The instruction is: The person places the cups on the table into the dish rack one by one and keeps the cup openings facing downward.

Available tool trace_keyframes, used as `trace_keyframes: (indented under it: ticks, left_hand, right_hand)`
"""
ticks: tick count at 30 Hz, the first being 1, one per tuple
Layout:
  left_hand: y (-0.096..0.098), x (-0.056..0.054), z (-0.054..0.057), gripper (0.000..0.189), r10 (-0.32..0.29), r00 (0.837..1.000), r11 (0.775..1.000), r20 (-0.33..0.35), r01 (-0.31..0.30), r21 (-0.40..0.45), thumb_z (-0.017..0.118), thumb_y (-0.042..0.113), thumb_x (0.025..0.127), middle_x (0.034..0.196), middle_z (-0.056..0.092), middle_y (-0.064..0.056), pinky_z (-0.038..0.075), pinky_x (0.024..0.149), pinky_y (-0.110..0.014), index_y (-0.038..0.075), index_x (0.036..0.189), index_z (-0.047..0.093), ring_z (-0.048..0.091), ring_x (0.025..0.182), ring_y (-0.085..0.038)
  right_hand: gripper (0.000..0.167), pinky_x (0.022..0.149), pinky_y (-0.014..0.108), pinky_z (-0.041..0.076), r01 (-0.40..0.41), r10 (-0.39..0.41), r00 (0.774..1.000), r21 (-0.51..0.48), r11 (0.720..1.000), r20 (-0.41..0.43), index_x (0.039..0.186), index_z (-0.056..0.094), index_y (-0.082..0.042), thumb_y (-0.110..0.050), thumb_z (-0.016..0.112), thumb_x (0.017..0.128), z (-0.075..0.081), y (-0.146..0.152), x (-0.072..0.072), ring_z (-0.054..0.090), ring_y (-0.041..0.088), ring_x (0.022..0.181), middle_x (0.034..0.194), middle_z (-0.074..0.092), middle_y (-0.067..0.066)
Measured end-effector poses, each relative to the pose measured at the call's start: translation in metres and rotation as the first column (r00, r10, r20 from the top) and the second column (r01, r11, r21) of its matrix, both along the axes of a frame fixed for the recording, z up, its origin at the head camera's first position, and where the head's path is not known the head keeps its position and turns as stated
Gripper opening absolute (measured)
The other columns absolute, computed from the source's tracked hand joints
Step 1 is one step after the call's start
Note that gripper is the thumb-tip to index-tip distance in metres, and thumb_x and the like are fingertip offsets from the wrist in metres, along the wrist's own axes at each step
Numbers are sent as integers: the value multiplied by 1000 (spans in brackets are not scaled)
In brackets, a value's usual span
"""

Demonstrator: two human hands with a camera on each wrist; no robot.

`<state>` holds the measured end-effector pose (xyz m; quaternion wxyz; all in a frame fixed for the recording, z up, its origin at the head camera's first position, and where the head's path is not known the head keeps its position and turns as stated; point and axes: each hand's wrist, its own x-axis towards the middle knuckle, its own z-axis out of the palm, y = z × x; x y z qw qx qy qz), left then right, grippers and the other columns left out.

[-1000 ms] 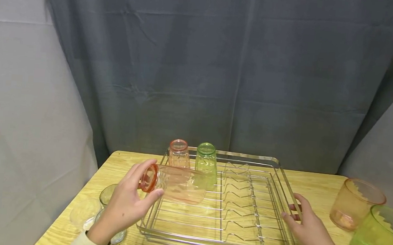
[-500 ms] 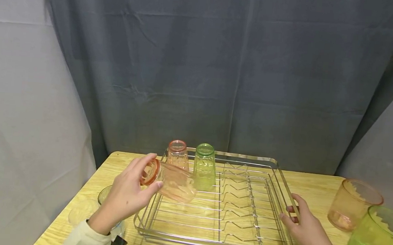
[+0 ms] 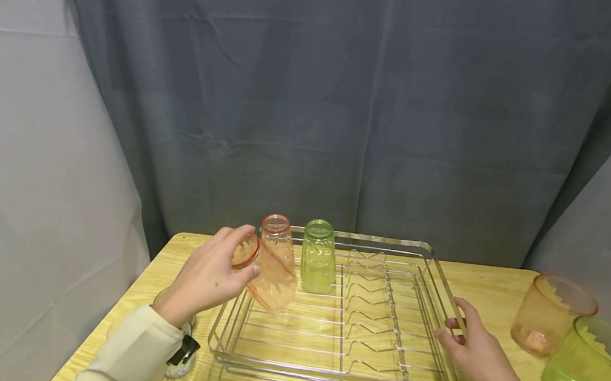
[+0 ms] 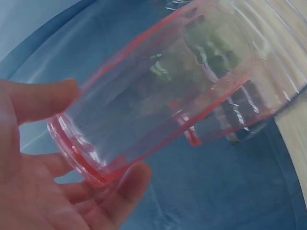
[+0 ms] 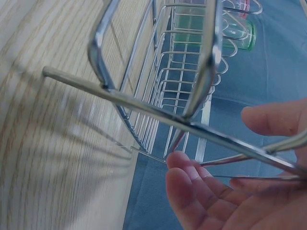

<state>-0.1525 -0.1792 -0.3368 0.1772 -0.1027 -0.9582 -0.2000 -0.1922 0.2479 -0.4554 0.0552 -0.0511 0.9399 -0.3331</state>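
My left hand (image 3: 209, 275) grips a pink-orange glass tumbler (image 3: 275, 281) by its thick base, thumb on one side and fingers on the other. The tumbler is tilted, its mouth pointing down and right over the left part of the wire dish rack (image 3: 345, 374). In the left wrist view the base of the held tumbler (image 4: 144, 91) sits among the fingertips. Behind it, a pink-orange tumbler (image 3: 277, 227) and a green tumbler (image 3: 318, 263) stand upside down at the rack's back left. My right hand (image 3: 478, 350) holds the rack's right side rail, fingers curled at the wire.
To the right of the rack stand a large orange tub (image 3: 551, 317) and a green tub (image 3: 588, 365), with part of another at the frame edge. Clear glassware (image 3: 179, 367) is partly hidden by the left forearm. A grey curtain (image 3: 312, 107) hangs behind the wooden table.
The left hand has tipped the tumbler from nearly level to steeply mouth-down, raising its base a little, and the mouth has swung left. The right hand stays on the rack.
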Motion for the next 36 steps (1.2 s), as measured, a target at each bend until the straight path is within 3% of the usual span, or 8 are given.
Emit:
trace_keyframes:
  ticks: [8, 17, 29, 36]
  left_hand:
    - [-2, -16, -8, 64, 3, 1000, 997, 21, -1, -75, 73, 30, 85, 128, 62, -13, 52, 79, -45, 10, 142, 51, 64, 96, -27]
    - [3, -32, -5, 70, 27, 991, 993, 131, -12, -114, 75, 33, 86, 127, 60, -14, 51, 69, -39, 11, 146, 47, 59, 77, -21]
    - [9, -47, -12, 69, 67, 980, 990, 189, -41, -136, 76, 32, 85, 124, 60, -13, 50, 66, -36, 12, 146, 48, 58, 77, -20]
    - [12, -54, -15, 66, 67, 977, 989, 202, -39, -144, 77, 31, 84, 116, 62, -11, 53, 73, -41, 13, 142, 51, 62, 85, -26]
  right_hand:
    - [82, 67, 31, 48, -3, 3, 1000, 8, 1000, -18, 152, 8, 8, -36, 55, 101, 3, -1, 2, 65, 28, 99, 131, 57, 27]
    - [84, 69, 32, 50, 1, -1, 1000, 5, 1000, 2, 153, 6, 7, -37, 54, 101, 4, 0, 2, 65, 30, 101, 132, 56, 29]
    - [84, 69, 33, 50, -1, 1, 1000, 1, 1000, 5, 153, 6, 7, -36, 55, 101, 1, 1, 1, 66, 30, 101, 131, 57, 28]
    - [83, 69, 33, 50, 2, -2, 1000, 4, 1000, 3, 153, 6, 6, -35, 55, 101, 2, 0, 1, 65, 30, 101, 131, 57, 28]
